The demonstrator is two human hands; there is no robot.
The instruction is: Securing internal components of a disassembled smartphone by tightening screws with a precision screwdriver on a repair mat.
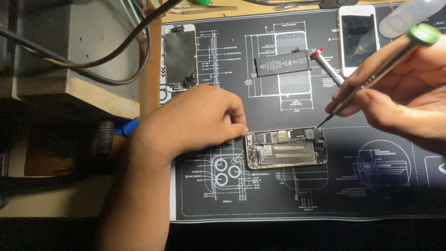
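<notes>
Landmark: the opened phone body (286, 148), lying flat on the black printed work mat (371, 195), long side across my view, its insides exposed.

My left hand (195, 122) rests on the mat at the phone body's left end, fingers curled down, fingertips touching its upper left corner. I cannot tell whether anything is pinched beneath them.

My right hand (399, 97) hovers up and right of the phone body, fingers clamped on a slim screwdriver (371, 79) with a green cap. Its tip meets the phone body's upper right corner, at the edge.

Up from the phone body, well apart: a black battery (282, 63) lying loose. A second, red-capped driver (326, 66) sits just right of the battery. Far up-left: a detached display assembly (180, 57), face down. Up-right, near the mat's top edge: a white phone (357, 38).

Open room: bare mat below the phone body and to its lower right. The mat's left edge passes under my left forearm.
</notes>
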